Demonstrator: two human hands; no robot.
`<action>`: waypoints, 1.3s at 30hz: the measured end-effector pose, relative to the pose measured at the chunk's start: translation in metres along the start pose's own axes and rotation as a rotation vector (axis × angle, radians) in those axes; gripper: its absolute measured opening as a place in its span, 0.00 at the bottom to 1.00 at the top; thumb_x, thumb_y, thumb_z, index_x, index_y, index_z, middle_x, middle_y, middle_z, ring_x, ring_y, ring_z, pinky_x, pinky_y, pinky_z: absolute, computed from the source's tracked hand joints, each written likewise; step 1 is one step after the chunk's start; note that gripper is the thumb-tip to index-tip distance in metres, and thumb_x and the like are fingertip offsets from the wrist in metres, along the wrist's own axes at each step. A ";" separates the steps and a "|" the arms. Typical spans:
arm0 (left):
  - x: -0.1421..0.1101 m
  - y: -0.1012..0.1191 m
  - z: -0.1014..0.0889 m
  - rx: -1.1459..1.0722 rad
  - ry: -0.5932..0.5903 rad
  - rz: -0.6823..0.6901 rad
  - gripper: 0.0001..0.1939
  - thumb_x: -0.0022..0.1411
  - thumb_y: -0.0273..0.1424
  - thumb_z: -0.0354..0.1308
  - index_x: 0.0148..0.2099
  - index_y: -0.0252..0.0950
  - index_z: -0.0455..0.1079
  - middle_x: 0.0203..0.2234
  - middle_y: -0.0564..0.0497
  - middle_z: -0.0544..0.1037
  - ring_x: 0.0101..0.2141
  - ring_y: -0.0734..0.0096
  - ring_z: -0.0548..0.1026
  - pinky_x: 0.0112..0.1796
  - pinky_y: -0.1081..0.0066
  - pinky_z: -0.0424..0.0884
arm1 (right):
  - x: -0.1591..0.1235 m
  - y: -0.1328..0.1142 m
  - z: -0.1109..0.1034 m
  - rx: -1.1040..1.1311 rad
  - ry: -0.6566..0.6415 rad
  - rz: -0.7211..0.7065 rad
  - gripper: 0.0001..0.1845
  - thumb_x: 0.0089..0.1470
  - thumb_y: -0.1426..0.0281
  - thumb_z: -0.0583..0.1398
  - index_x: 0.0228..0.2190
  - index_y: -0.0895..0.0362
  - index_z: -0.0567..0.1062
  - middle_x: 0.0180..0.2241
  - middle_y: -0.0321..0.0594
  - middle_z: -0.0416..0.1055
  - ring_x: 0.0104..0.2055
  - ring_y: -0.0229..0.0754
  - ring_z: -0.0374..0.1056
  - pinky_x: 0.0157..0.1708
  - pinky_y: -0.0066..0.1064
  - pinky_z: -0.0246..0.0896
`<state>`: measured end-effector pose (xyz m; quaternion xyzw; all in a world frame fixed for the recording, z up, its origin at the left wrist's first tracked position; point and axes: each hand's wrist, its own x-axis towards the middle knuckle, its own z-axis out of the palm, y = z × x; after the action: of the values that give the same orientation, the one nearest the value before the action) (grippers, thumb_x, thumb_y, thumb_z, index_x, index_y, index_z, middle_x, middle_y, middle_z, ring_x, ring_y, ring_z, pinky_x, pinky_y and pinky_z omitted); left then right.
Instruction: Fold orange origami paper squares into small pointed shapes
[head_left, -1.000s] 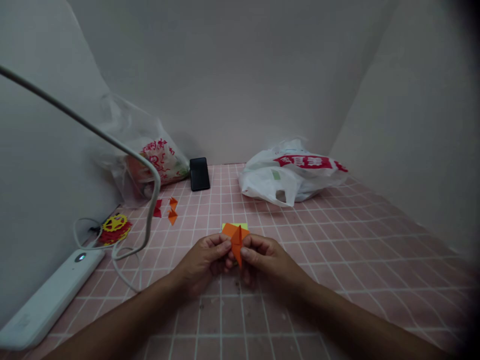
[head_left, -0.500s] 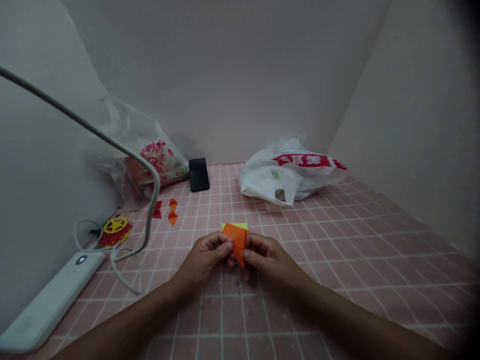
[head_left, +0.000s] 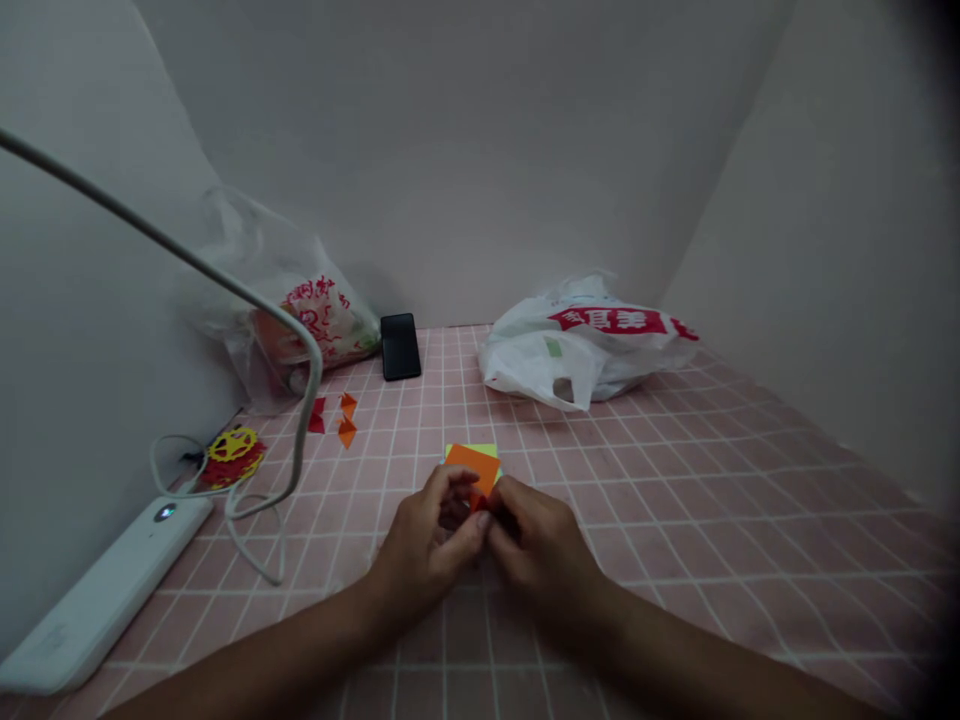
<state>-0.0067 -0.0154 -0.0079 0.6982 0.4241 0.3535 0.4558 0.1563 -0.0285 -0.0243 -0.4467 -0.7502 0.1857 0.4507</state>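
Paper stack (head_left: 474, 460), an orange sheet over yellow, lay on the pink tabletop (head_left: 675, 470). At the near edge of the paper stack, the person's hands came together around a small orange piece (head_left: 480, 501), mostly hidden by fingers. The right hand (head_left: 541, 540) was closed, its fingertips pinching the piece; the left hand (head_left: 420, 540) was curled, its thumb reaching in, though whether it gripped could not be told. Left of the paper stack lay two orange folded papers (head_left: 346, 432) and a red paper (head_left: 318, 415); farther left were yellow and red cutouts (head_left: 232, 445), a cable (head_left: 306, 420) and a white power bank (head_left: 105, 600). Behind the paper stack, a phone (head_left: 400, 347) and a clear bag (head_left: 319, 325) lay leftward, a white bag (head_left: 536, 360) rightward.
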 end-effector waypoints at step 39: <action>-0.004 0.002 -0.005 0.084 0.011 0.302 0.09 0.59 0.24 0.56 0.43 0.36 0.67 0.34 0.48 0.78 0.32 0.69 0.78 0.36 0.69 0.76 | -0.003 -0.005 -0.009 -0.084 0.226 -0.215 0.12 0.56 0.82 0.55 0.37 0.53 0.67 0.28 0.35 0.71 0.27 0.38 0.70 0.28 0.27 0.63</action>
<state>-0.0124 -0.0173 -0.0051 0.7705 0.3310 0.4038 0.3657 0.1617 -0.0343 -0.0176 -0.4001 -0.7454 0.0534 0.5305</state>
